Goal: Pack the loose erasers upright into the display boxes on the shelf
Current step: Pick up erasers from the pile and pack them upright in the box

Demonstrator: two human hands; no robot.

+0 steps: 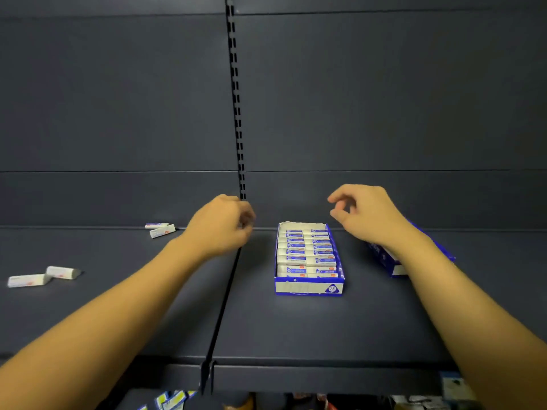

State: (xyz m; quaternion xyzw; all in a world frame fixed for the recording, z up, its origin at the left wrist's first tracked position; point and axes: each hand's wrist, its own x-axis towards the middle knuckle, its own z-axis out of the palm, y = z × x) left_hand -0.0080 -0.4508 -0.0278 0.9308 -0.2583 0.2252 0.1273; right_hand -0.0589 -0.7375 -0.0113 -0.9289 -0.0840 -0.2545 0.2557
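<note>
Shelf (310,329): dark board, running left to right, with a seam down its middle.
Display box (309,258): blue and white, sitting right of the seam, marked 2B on its near wall; two columns of erasers are standing upright inside it, filling it.
Second box (384,257): blue, lying further right, mostly hidden behind the right forearm; contents cannot be told.
Far loose erasers (159,229): two pieces lying flat at the far left of the shelf, close against the back panel, touching each other.
Near loose erasers (44,276): two more lying flat at the left edge, nearer, ends touching.
Left hand (220,224): hovering above the seam, left of the display box, fingers curling inward; blurred, so whether it is holding anything cannot be told.
Right hand (365,214): hovering above the far right corner of the display box, fingers loosely bending, thumb and forefinger apart, holding nothing.
Lower shelf (165,400): packaged goods showing, blurred.
</note>
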